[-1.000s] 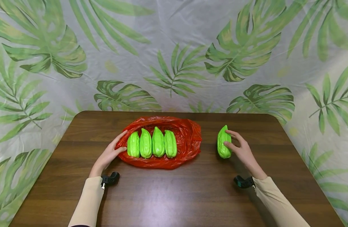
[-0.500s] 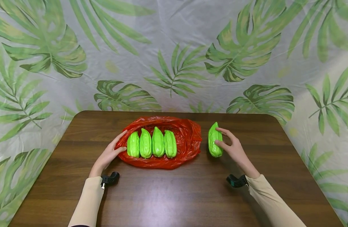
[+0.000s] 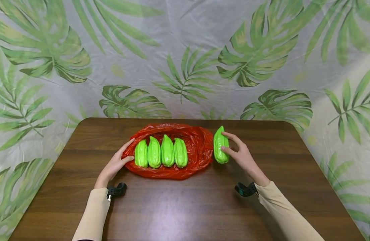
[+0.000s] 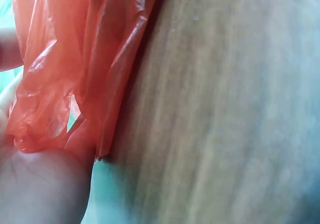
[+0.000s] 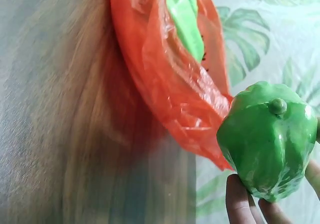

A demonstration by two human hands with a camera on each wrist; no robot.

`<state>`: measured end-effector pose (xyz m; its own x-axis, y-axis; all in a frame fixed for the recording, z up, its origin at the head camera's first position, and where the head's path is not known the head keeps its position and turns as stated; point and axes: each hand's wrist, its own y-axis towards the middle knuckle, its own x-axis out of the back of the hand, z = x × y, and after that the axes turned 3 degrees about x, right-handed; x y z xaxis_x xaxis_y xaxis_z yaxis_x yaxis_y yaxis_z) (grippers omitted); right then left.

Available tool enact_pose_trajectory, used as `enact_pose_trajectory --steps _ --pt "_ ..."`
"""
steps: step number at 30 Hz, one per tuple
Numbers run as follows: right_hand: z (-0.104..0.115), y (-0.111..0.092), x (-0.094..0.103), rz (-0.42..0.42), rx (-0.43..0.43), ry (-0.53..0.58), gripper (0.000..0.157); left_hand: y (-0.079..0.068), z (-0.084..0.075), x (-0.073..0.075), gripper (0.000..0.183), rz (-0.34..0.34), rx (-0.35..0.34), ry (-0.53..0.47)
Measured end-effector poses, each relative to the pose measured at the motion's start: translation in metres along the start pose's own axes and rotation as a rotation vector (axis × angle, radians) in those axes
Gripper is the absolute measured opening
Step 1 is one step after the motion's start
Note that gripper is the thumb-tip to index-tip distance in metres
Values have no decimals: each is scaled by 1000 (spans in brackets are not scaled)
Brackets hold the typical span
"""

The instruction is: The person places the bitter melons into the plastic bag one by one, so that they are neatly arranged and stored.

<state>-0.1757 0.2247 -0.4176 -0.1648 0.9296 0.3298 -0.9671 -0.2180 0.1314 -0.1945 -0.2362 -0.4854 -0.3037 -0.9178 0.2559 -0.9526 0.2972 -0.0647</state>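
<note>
My right hand [image 3: 240, 155] grips a bright green, ridged bitter melon [image 3: 221, 145], thumb on its near side and fingers at its far side. The melon stands pointed end away, right at the right edge of a red plastic bag [image 3: 200, 152]. In the right wrist view the melon's stem end [image 5: 277, 106] faces the camera, with the bag [image 5: 175, 103] behind it. My left hand [image 3: 114, 164] holds the bag's left rim between thumb and fingers; thin red plastic [image 4: 50, 83] covers part of it in the left wrist view. Several similar melons [image 3: 168, 151] lie side by side inside the spread bag.
A dark wooden table [image 3: 179, 207] lies beneath everything. Behind it hangs a pale cloth [image 3: 185, 60] printed with green leaves. Each wrist wears a black strap with a camera, the left one [image 3: 117, 189] and the right one [image 3: 245, 189].
My right hand has carried the bitter melon leftward across the table, from well right of the bag up to its right edge. My left hand and the bag have stayed in place.
</note>
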Motion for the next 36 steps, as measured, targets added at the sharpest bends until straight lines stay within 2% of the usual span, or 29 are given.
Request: enact_pose_trajectory --steps 11,23,26,30,33,36 --pt "11 12 -18 46 23 76 54 -1 1 -1 66 3 -1 13" --pt "9 21 -38 78 43 -14 54 -3 -3 -2 67 8 10 2" --pt "21 18 -42 80 33 -45 54 -3 -2 -2 66 7 12 1" --pt "18 21 -47 74 22 -68 55 -2 -1 -2 67 5 12 1" --pt "0 26 -50 63 32 -89 55 -1 0 -2 67 5 11 2" --pt "-4 27 -53 63 36 -115 54 -1 0 -2 67 8 10 4"
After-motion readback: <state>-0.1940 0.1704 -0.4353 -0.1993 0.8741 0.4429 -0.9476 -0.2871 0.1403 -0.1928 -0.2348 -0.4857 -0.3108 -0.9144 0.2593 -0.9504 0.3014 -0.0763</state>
